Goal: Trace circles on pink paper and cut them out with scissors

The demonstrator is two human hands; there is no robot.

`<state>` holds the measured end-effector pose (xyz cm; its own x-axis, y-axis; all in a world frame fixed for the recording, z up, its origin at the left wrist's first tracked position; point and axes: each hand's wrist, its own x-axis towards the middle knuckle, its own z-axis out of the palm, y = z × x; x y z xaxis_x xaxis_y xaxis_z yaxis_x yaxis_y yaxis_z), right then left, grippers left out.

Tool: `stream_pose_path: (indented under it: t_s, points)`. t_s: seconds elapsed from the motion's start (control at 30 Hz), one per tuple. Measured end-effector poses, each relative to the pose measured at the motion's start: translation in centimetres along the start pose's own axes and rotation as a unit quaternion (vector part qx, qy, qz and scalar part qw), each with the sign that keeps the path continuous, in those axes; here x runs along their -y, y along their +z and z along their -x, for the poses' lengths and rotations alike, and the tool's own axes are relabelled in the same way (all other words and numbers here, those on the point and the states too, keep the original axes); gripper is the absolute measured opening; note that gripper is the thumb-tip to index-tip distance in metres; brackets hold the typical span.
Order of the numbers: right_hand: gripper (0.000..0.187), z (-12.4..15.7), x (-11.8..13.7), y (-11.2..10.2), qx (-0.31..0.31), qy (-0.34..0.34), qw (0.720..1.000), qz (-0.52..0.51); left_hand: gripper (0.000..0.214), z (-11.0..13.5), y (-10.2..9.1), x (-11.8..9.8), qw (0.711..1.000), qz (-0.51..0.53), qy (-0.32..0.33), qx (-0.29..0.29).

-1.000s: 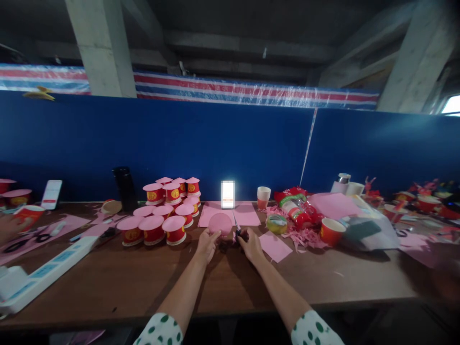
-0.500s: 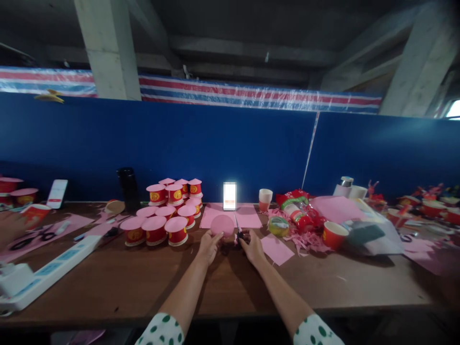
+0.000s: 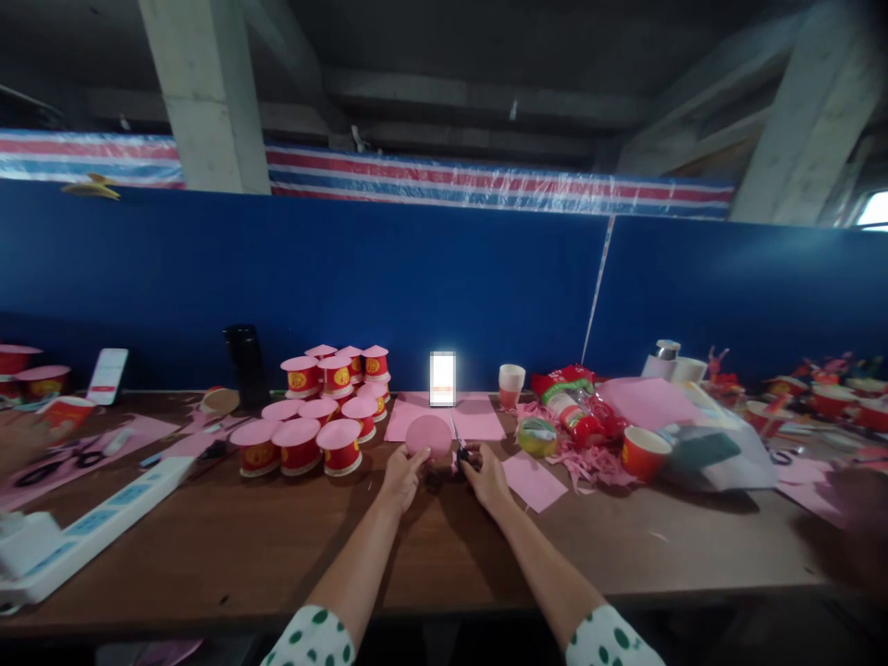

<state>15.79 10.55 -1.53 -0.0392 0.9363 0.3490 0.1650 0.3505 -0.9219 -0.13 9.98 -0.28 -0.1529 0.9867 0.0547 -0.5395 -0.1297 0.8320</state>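
Between thumb and fingers, my left hand (image 3: 403, 476) grips a round pink paper disc (image 3: 428, 435), held up above the table. My right hand (image 3: 485, 474) is closed on a pair of dark-handled scissors (image 3: 461, 450), blades pointing up and away, just right of the disc and apart from its edge. Behind both hands lies a sheet of pink paper (image 3: 478, 418) with a lit phone (image 3: 442, 379) standing on it. A smaller pink paper piece (image 3: 533, 482) rests beside my right hand.
Red paper cups with pink disc tops (image 3: 339, 446) stand grouped at left, near a black bottle (image 3: 244, 363). A white power strip (image 3: 104, 527) runs along the left. To the right are a tape roll (image 3: 536, 437), pink scraps (image 3: 600, 467) and a red cup (image 3: 645, 453). Another person's hand (image 3: 28, 439) shows far left.
The view has shifted very slightly. Both hands keep the same grip on the disc and scissors, with hardly any visible movement.
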Motion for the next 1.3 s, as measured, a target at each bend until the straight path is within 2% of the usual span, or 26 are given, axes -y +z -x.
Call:
stream_pose_path:
  t_s: [0.33, 0.53, 0.7, 0.97, 1.3]
  points:
    - [0.025, -0.09, -0.2, -0.03, -0.004, -0.009, 1.0, 0.017, 0.032, -0.22, -0.17, 0.21, 1.0, 0.019, -0.003, 0.015]
    - [0.025, -0.08, -0.42, 0.04, 0.002, 0.005, 1.0, -0.003, 0.035, -0.17, -0.08, 0.07, 1.0, 0.019, 0.0, 0.0]
    - [0.028, -0.07, -0.6, 0.03, 0.005, -0.004, 1.0, -0.016, 0.031, -0.19, -0.07, 0.08, 1.0, 0.024, -0.013, 0.008]
    - [0.028, 0.04, 0.06, 0.03, 0.006, 0.02, 1.0, -0.016, 0.032, 0.26, 0.36, -0.34, 0.999, 0.03, -0.004, 0.02]
    - [0.028, 0.14, 0.21, 0.04, 0.009, 0.008, 1.0, -0.022, 0.029, -0.49, -0.25, 0.35, 0.999, 0.047, -0.008, 0.005]
